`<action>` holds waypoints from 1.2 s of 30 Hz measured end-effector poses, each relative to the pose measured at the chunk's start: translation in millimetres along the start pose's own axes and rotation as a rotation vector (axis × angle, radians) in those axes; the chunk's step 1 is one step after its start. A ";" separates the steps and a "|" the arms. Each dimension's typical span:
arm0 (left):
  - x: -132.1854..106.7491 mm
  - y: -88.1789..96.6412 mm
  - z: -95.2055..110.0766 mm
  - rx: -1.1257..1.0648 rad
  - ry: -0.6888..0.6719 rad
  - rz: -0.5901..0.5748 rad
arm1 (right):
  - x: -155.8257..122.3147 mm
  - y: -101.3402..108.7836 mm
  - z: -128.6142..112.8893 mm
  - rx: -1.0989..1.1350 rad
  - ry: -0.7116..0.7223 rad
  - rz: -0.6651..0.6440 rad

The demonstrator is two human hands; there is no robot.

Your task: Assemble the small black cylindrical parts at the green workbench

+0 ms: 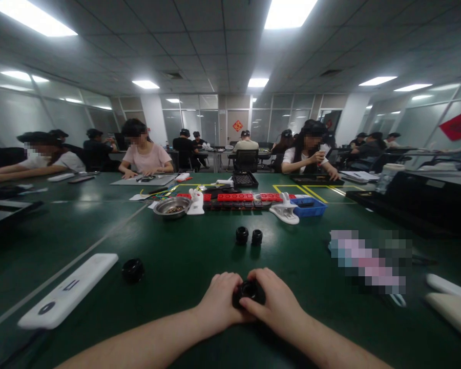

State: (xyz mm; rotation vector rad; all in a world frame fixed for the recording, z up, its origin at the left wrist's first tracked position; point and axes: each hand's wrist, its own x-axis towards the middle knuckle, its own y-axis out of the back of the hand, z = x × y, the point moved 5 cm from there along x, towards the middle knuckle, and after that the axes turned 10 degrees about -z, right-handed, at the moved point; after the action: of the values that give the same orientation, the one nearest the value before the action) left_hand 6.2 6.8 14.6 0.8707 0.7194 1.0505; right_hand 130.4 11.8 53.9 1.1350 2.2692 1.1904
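Observation:
Both hands meet low in the middle of the view, just above the green table (169, 333). Between them is a black ring-shaped part (249, 290) with a round hole facing up. My left hand (222, 298) is closed against its left side, its fingers partly hidden behind it. My right hand (275, 297) curls round the right side, with the thumb at the near edge. Two similar black round parts, one larger (242, 235) and one smaller (257, 237), stand farther off. Another black round part (132, 270) sits to the left.
A long white device (69, 290) lies at left. Ahead are a metal bowl (172, 207), white clamp-like stands (285, 209), a red strip (235, 197) and a blue bin (309, 206). A blurred-out pink item (369, 261) lies right. Co-workers (146, 151) sit across the table.

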 end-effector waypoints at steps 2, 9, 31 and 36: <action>0.2 -0.3 0.2 0.006 -0.008 -0.008 | -1.0 -1.8 -0.9 0.067 0.074 -0.067; -0.2 1.6 -0.4 -0.006 -0.007 -0.001 | -1.1 3.2 5.2 0.069 0.001 0.033; -0.5 2.4 1.2 -0.029 -0.034 0.005 | -0.8 2.3 -6.1 0.049 0.214 -0.002; -0.4 0.7 -1.2 -0.005 -0.012 0.011 | -0.5 4.9 1.2 0.052 0.167 0.084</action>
State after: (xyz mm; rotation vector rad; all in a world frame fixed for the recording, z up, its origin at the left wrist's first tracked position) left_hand 4.8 6.9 14.6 0.8773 0.7027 1.0556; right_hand 133.8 13.7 57.1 1.2023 2.4090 1.3101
